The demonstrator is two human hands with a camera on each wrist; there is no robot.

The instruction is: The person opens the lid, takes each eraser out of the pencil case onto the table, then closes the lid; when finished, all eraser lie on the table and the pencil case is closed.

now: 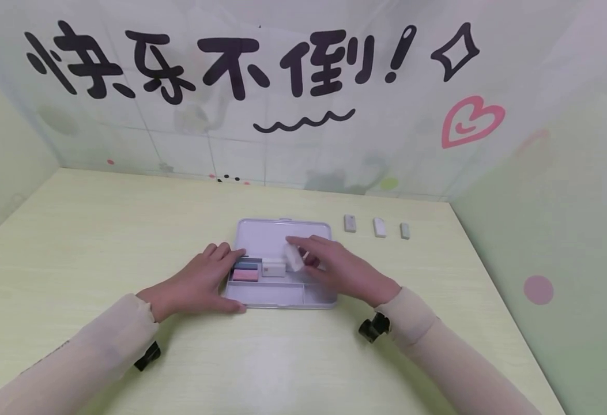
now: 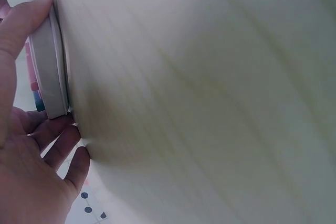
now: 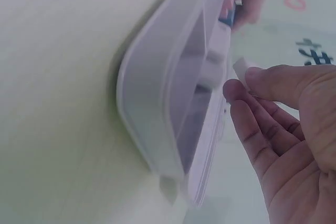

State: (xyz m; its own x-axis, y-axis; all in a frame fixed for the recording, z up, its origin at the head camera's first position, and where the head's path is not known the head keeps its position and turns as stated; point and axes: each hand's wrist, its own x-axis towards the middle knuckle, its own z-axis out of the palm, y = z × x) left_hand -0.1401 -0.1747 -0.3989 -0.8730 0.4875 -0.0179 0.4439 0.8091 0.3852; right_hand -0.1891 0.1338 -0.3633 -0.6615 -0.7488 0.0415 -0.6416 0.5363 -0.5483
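Being pinched by right hand (image 1: 347,269) over case (image 1: 268,294): eraser (image 1: 293,257); case being clamped by left hand (image 1: 196,285), likely against sliding.

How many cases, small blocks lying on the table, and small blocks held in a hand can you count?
Open case: 1
Small blocks on the table: 3
White block in the right hand: 1
Total: 5

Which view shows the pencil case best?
Head: it shows the pencil case open from above, lid and compartments included, with left hand and right hand covering parts. Left wrist shows mainly one outer side; right wrist shows one end close up, its inside steeply angled.
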